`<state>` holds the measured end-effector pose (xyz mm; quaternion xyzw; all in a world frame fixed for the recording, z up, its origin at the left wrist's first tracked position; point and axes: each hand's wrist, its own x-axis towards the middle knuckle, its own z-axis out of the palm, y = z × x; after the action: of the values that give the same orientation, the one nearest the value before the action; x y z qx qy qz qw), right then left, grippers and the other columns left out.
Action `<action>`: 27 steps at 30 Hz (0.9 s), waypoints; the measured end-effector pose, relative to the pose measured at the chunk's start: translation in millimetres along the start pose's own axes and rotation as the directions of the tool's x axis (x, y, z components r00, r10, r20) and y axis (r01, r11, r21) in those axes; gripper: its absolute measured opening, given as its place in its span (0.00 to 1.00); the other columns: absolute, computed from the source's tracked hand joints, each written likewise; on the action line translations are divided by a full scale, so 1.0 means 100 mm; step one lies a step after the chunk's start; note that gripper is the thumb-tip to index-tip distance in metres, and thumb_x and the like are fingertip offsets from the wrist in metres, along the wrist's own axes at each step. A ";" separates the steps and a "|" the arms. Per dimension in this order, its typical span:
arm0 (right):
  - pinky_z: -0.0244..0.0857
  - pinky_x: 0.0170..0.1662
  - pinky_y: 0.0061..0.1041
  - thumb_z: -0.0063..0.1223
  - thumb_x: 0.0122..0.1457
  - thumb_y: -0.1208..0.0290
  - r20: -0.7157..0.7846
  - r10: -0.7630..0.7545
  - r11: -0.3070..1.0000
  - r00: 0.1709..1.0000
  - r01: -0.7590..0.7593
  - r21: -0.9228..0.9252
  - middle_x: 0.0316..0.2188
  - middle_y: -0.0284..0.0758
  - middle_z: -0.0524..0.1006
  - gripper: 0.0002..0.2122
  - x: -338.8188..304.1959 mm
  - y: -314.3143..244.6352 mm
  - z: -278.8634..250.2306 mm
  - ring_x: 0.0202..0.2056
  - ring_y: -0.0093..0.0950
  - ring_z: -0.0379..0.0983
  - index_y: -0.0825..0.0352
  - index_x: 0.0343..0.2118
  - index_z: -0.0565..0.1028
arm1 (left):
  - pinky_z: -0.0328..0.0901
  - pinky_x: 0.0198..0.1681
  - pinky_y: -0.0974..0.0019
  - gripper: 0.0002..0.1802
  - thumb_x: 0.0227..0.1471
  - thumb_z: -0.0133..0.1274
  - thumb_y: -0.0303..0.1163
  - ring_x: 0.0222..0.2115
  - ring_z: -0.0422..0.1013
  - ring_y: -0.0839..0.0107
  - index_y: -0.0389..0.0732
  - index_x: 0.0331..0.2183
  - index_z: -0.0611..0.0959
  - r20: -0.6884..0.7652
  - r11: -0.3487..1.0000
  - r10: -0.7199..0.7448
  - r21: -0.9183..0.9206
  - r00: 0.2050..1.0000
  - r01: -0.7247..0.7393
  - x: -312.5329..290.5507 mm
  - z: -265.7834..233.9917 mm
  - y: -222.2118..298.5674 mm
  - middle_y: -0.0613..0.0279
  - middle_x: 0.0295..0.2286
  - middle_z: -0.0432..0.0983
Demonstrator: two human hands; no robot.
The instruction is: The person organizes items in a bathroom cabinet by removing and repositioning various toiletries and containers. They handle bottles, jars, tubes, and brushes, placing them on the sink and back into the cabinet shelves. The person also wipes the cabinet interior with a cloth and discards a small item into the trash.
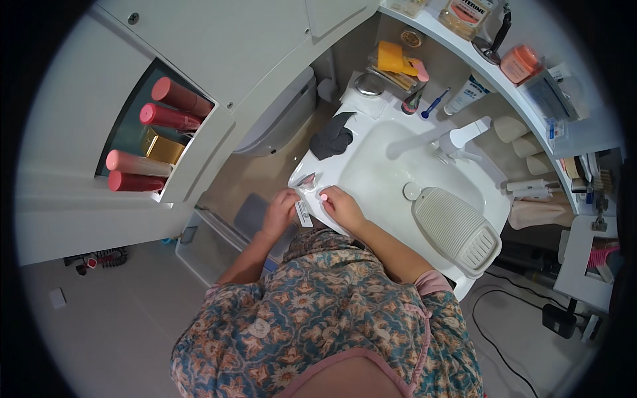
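Note:
Over the left front corner of the white washbasin [378, 159], my left hand [281, 211] pinches a small white carton [303, 213] with a printed label, its lower end hanging past the rim. Close beside it, my right hand [342, 208] is closed with a small pale pink round piece [324, 197] at its fingertips; the rest of that piece is hidden. A small shiny packet with some pink on it [306, 181] lies on the basin corner just beyond both hands. Behind that, a crumpled dark grey cloth [332, 137] rests on the rim.
A ribbed washboard [454, 225] lies across the basin's right side, near the white faucet [464, 134]. Bottles and jars line the curved shelf [438, 30]. Several lipstick-like tubes [174, 117] fill a cabinet niche at left. A black cable [481, 325] trails at lower right.

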<state>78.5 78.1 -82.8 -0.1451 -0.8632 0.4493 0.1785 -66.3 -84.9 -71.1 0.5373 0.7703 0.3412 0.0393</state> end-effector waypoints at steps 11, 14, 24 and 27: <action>0.67 0.37 0.35 0.52 0.48 0.79 -0.048 0.047 0.998 0.998 -0.044 0.055 0.32 0.41 0.72 0.09 0.14 0.02 0.06 0.34 0.41 0.71 0.67 0.34 0.71 | 0.67 0.40 0.60 0.12 0.41 0.56 0.24 0.40 0.69 0.60 0.45 0.33 0.81 0.035 0.987 -0.004 0.163 0.999 -0.001 0.06 0.00 -0.04 0.63 0.36 0.72; 0.67 0.38 0.35 0.52 0.47 0.80 -0.035 0.063 0.995 0.997 -0.060 0.085 0.33 0.41 0.72 0.10 0.14 0.03 0.10 0.35 0.41 0.71 0.67 0.35 0.71 | 0.67 0.41 0.59 0.15 0.40 0.54 0.22 0.40 0.69 0.59 0.43 0.36 0.79 0.006 0.988 -0.009 0.153 1.000 0.008 0.04 0.03 -0.05 0.60 0.36 0.72; 0.68 0.35 0.31 0.52 0.46 0.82 -0.098 0.043 0.999 0.994 -0.040 0.034 0.35 0.43 0.70 0.16 0.08 0.20 0.14 0.32 0.38 0.72 0.69 0.41 0.70 | 0.63 0.47 0.55 0.20 0.38 0.49 0.21 0.42 0.66 0.51 0.38 0.40 0.76 -0.039 0.995 -0.092 0.039 0.995 0.094 0.01 0.08 -0.15 0.50 0.38 0.71; 0.67 0.37 0.33 0.52 0.47 0.81 -0.197 0.108 0.994 0.974 -0.100 0.052 0.35 0.44 0.70 0.19 0.01 0.15 0.07 0.33 0.39 0.71 0.66 0.45 0.69 | 0.62 0.46 0.52 0.21 0.39 0.49 0.23 0.41 0.66 0.49 0.37 0.41 0.75 -0.080 0.986 -0.142 0.071 0.987 0.148 -0.13 0.11 -0.29 0.48 0.38 0.71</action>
<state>75.9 82.4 -98.7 -0.2307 -0.8226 0.4590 0.2436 -79.4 -96.0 -99.8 0.4677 0.8209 0.3274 0.0144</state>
